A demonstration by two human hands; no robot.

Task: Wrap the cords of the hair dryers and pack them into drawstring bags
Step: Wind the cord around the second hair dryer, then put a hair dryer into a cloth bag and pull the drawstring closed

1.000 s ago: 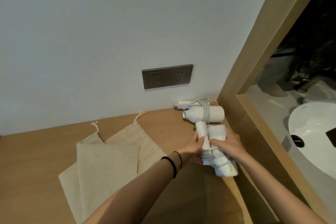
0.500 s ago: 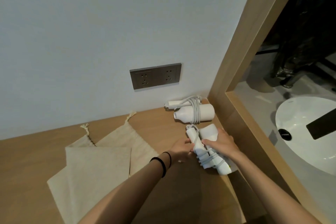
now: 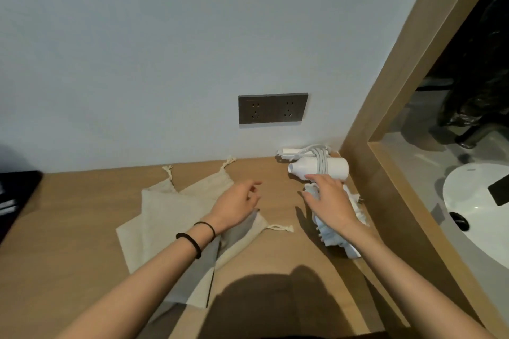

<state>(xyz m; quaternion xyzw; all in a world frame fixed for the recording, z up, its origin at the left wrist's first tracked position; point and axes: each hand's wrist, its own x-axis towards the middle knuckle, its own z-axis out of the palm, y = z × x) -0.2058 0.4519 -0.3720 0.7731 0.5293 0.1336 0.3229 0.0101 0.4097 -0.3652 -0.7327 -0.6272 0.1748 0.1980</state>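
Note:
My right hand (image 3: 330, 202) lies over a white hair dryer (image 3: 340, 237) with its cord wound round it, low on the wooden counter (image 3: 275, 250) by the right frame; the dryer is blurred and partly hidden under the hand. Behind it, a second white hair dryer (image 3: 334, 170) rests against the wall with grey cord looped round its barrel. My left hand (image 3: 237, 203) hovers open, fingers apart, over the beige drawstring bags (image 3: 165, 217), which lie flat and overlapping. One bag's drawstring (image 3: 279, 228) sticks out toward the dryers.
A dark double wall socket (image 3: 272, 108) sits above the counter. A wooden frame (image 3: 385, 173) borders the right side, with a white sink (image 3: 479, 201) beyond it. A dark object (image 3: 16, 195) lies at the counter's left edge.
My left hand let go of the wrapped dryer and moved left over the bags. My right hand brought the dryer down to the counter.

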